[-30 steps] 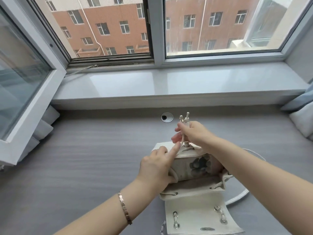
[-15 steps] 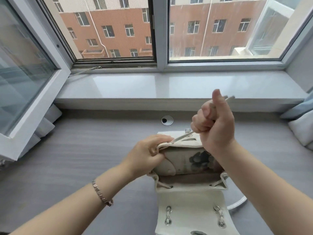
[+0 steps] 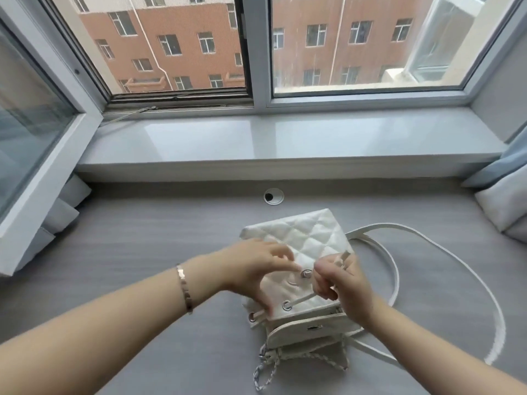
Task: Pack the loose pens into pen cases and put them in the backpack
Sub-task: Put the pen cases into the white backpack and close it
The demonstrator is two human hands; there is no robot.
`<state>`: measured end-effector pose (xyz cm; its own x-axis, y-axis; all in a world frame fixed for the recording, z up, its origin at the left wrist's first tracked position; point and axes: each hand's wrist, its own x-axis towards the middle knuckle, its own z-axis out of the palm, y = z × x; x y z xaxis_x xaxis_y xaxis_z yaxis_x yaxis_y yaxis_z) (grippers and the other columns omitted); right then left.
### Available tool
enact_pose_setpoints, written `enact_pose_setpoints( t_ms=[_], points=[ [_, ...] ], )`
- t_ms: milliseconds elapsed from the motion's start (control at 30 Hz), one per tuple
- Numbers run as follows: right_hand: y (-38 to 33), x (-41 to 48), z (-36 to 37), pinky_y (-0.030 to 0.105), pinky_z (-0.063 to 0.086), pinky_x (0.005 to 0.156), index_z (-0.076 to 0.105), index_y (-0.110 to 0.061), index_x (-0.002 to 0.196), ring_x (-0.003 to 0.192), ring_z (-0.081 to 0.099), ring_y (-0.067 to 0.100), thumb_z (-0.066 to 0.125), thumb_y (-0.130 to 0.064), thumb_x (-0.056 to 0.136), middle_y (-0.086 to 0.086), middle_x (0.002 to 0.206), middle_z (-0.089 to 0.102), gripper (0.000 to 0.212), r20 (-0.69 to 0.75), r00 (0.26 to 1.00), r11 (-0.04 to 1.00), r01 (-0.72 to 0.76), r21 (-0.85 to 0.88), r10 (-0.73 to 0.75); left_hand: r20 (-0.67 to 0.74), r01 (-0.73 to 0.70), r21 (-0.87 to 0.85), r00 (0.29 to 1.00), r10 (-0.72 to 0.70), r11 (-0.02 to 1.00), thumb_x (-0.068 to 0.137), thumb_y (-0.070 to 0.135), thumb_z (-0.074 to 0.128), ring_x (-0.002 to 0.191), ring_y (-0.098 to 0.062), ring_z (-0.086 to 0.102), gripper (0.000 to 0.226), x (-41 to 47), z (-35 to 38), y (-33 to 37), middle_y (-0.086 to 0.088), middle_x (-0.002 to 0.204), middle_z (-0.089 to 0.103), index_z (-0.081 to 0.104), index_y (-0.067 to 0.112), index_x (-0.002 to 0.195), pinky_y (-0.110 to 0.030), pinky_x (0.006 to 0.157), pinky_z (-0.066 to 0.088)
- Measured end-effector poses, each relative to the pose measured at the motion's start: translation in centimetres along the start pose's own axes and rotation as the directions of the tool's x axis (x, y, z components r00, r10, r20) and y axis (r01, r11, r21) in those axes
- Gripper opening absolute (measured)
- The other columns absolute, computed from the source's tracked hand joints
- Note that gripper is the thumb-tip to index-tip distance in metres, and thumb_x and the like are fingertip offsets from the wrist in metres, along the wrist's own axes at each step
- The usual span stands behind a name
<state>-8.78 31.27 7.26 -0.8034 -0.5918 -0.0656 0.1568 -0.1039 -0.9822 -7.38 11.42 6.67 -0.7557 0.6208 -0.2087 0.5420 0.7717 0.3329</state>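
Right-hand grip: right hand is closed around the white drawstring cord, which runs taut from the fist to a metal eyelet at the near edge of the bag.
Left-hand grip: left hand lies palm-down on the quilted panel, fingers spread and holding nothing, the fingertips beside a silver clasp.
Task object: white quilted backpack lies flat on the grey desk, mouth toward the near side, flap folded out below it.
Pens and cases: none visible outside the bag; whether they are inside cannot be told.
Step in hand (judgement): cinching the mouth shut, near the end of the task.
Doing it well: pull the cord along its own line away from the eyelet, while the flat hand pins the bag so it does not slide; gather the fabric evenly before folding the flap over to the clasp.
Possible fault: a one-sided pull may bunch the opening or drag the light bag across the smooth desk.
Surroundings: white shoulder strap loops on the right; chain strap lies at the near end; cable grommet sits far of the bag; window sill beyond; cushion at far right.
Obstructions: the strap loop lies just beside the right wrist and could snag it; otherwise nothing blocks the hands.
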Motion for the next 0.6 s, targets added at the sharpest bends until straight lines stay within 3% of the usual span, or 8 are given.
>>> enact_pose_setpoints(
  t_ms=[67, 167, 267, 433, 600],
  points=[
    [0.0, -0.1, 0.3, 0.02, 0.022, 0.041, 0.042, -0.021, 0.032, 0.033, 0.026, 0.009, 0.056, -0.031, 0.064, -0.008, 0.033, 0.034, 0.036, 0.014, 0.999, 1.0, 0.029, -0.002, -0.029, 0.182, -0.073, 0.163, 0.982, 0.043, 0.984, 0.048, 0.055, 0.082, 0.143, -0.019, 0.016, 0.115, 2.9, -1.5, 0.9, 0.005, 0.155, 0.023, 0.027, 0.031, 0.146, -0.038, 0.115, 0.016],
    [0.1, -0.8, 0.9, 0.015, 0.021, 0.04, 0.04, -0.023, 0.03, 0.034, 0.024, 0.006, 0.052, -0.027, 0.059, -0.011, 0.032, 0.032, 0.033, 0.013, 0.999, 0.998, 0.033, -0.061, -0.032, 0.367, -0.208, 0.347, 0.927, 0.071, 0.914, 0.042, 0.062, 0.082, 0.146, -0.021, -0.012, 0.137, 6.3, -0.8, 2.1, 0.004, 0.159, 0.0, 0.01, 0.02, 0.151, -0.048, 0.118, 0.001],
    [0.5, -1.8, 1.1, 0.015, 0.02, 0.04, 0.037, -0.023, 0.027, 0.034, 0.023, 0.005, 0.051, -0.026, 0.052, -0.012, 0.031, 0.03, 0.029, -0.022, 1.0, 0.999, -0.008, -0.039, 0.007, 0.383, -0.259, 0.436, 0.92, 0.082, 0.862, 0.043, 0.065, 0.079, 0.146, -0.025, -0.011, 0.134, 7.8, 1.5, 2.3, 0.007, 0.159, -0.006, 0.011, 0.024, 0.15, -0.056, 0.115, 0.002],
    [-0.4, -3.2, 1.7, 0.015, 0.018, 0.04, 0.037, -0.023, 0.026, 0.033, 0.023, 0.002, 0.048, -0.025, 0.049, -0.012, 0.03, 0.029, 0.026, 0.055, 0.998, 0.998, -0.018, -0.06, 0.021, 0.247, -0.252, 0.458, 0.957, 0.151, 0.852, 0.044, 0.068, 0.076, 0.146, -0.023, -0.004, 0.115, 7.7, 4.3, 0.1, 0.013, 0.157, -0.002, 0.02, 0.047, 0.142, -0.067, 0.11, 0.003],
    [-0.1, -3.2, 1.5, 0.016, 0.018, 0.042, 0.03, -0.021, 0.03, 0.037, 0.021, 0.002, 0.048, -0.028, 0.055, -0.013, 0.032, 0.026, 0.032, 0.022, 1.0, 0.986, -0.008, -0.169, 0.012, 0.101, -0.144, 0.447, 0.989, 0.11, 0.883, 0.045, 0.072, 0.072, 0.141, -0.02, 0.024, 0.099, 6.6, 4.3, 0.3, 0.013, 0.151, 0.029, 0.037, 0.049, 0.134, -0.058, 0.109, 0.021]
  ],
)
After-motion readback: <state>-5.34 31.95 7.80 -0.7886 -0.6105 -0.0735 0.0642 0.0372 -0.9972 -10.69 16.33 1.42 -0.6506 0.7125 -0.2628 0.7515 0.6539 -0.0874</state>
